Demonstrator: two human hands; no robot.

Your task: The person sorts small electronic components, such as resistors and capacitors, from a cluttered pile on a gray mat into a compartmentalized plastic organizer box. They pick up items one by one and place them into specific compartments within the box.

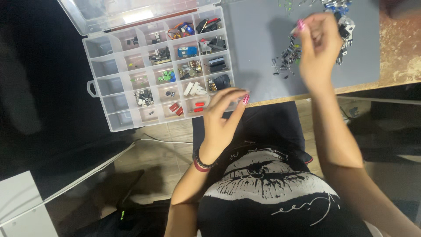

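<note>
My left hand (223, 115) hovers at the near right corner of a clear plastic organiser box (101, 68), fingers spread and holding nothing. The box has its lid tipped back, and its many compartments hold small electronic parts: red pieces, green terminal blocks, black chips, a blue board. My right hand (319, 46) is raised over the grey mat (258, 52), thumb and forefinger pinched together; whether a tiny part sits between them is too blurred to tell. A scatter of small dark components (287, 59) lies on the mat just left of that hand.
More metal and blue parts (344, 19) lie at the mat's far right. The mat rests on a worn wooden table (401, 52). The organiser box overhangs the table's near edge above a tiled floor (166, 153) with a white cable.
</note>
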